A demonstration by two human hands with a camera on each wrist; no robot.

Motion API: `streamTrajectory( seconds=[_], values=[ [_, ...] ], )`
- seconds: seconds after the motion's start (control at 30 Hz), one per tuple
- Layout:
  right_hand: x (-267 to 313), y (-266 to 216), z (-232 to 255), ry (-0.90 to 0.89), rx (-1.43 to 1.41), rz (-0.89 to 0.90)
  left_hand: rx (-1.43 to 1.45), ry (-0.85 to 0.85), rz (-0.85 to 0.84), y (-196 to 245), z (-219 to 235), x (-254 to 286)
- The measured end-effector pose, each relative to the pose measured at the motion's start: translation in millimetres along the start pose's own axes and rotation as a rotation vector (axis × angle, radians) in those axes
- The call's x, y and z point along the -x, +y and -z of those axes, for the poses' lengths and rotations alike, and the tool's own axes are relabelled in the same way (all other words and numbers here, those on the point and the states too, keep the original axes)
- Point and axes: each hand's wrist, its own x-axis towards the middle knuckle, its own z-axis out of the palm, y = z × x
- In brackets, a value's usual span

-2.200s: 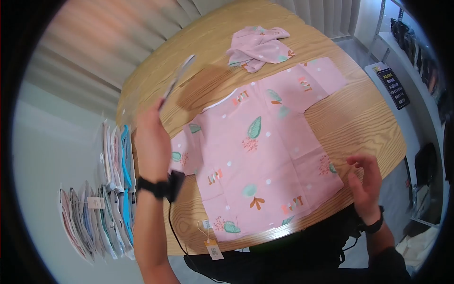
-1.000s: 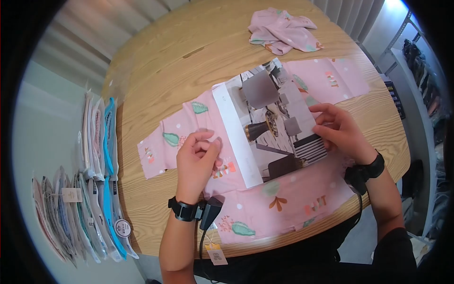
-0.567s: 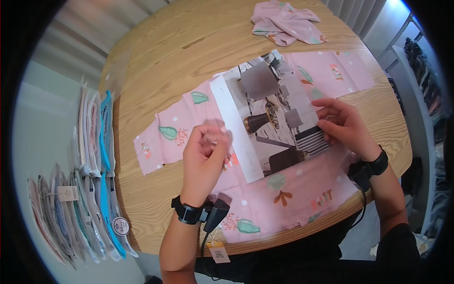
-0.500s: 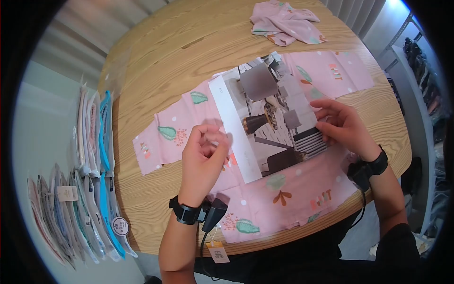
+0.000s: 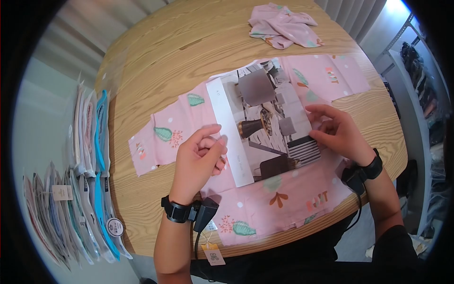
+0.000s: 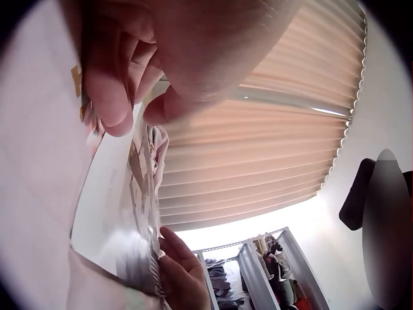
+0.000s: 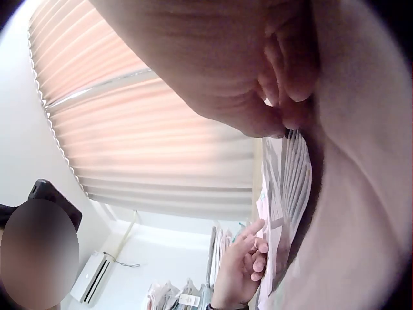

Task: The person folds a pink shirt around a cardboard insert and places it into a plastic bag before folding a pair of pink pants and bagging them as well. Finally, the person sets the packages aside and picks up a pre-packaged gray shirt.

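Note:
A pink short-sleeved top [image 5: 283, 199] with leaf prints is spread on the table. On its middle lies a stiff printed sheet [image 5: 260, 102] with an interior photo and a white left border. My right hand [image 5: 343, 135] pinches the sheet's right edge between thumb and fingertips, as the right wrist view [image 7: 277, 123] shows close up. My left hand [image 5: 198, 154] is at the white border, fingers loosely bent, fingertips right at the edge; the left wrist view shows its fingertips [image 6: 116, 119] beside the sheet [image 6: 110, 206]. A paper tag [image 5: 214, 254] hangs from the top's lower hem.
A crumpled pink cloth [image 5: 283, 26] with the same print lies at the far side of the wooden table [image 5: 156, 61]. Packaged items [image 5: 61, 208] hang on the left wall. A shelf rack [image 5: 411, 94] stands at right, and pleated curtains [image 5: 350, 19] close off the back.
The left hand has brought the printed sheet in from the left and it now lies on the top. The right hand has come to the sheet's right edge. Over the last half second little moved.

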Motion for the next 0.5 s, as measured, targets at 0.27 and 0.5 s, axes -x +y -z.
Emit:
streamTrajectory(
  seconds=[0.27,0.5],
  values=[
    [2,4,4,-0.014,0.069,0.053,0.034,-0.006,-0.024,-3,-1,-2],
    [1,6,4,-0.020,0.200,0.177,0.087,0.016,-0.068,-5,-2,-4]
  ],
)
